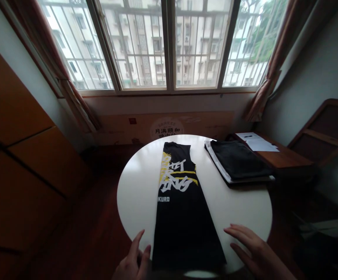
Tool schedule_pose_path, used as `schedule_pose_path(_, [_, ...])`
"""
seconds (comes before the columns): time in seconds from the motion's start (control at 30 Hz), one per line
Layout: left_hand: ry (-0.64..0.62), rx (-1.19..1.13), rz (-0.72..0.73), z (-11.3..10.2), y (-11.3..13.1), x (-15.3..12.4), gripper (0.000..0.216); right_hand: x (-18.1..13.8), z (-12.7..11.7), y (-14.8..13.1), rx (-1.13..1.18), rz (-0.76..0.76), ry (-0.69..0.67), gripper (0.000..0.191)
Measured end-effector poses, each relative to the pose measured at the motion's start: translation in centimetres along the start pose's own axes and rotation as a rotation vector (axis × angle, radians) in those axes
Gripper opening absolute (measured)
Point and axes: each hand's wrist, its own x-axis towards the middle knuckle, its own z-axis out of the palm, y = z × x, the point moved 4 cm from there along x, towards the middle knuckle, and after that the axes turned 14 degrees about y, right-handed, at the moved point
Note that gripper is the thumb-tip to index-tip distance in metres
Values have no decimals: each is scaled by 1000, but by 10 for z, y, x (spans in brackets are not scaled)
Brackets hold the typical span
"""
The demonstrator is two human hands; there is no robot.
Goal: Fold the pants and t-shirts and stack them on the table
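A black garment (180, 206) with white and yellow lettering lies folded lengthwise into a long strip down the middle of a round white table (139, 186). My left hand (134, 260) is at the strip's near left corner, fingers stretched out and touching the table beside the cloth. At the near right edge of the table my right hand (256, 252) lies flat with its fingers spread, just right of the garment. Neither hand holds anything.
A stack of folded dark clothes (239, 161) sits at the table's far right edge. Behind it a wooden side table (286, 157) carries white papers (259, 142). A cardboard box (166, 126) stands under the barred window. Wooden cabinets (20, 155) line the left.
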Motion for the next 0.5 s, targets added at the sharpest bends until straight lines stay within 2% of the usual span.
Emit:
schedule_pose_path(0.13, [-76,-79,-4,3,20,-10,60,-1,14,-38,24,-47,-112,44])
schedule_pose_path(0.23, [-15,-3,50,-1,28,-13,53,2,14,-53,45,-47,-150,47])
schedule_pose_path(0.33, [107,-15,245,-6,43,-17,43,1,11,-53,68,-57,-167,63])
schedule_pose_path(0.4, [105,-62,390,-3,59,-22,36,1,9,-50,48,-68,-165,68])
schedule_pose_path(0.5, [28,-76,549,9,89,-33,30,5,10,-47,-7,-88,-146,51])
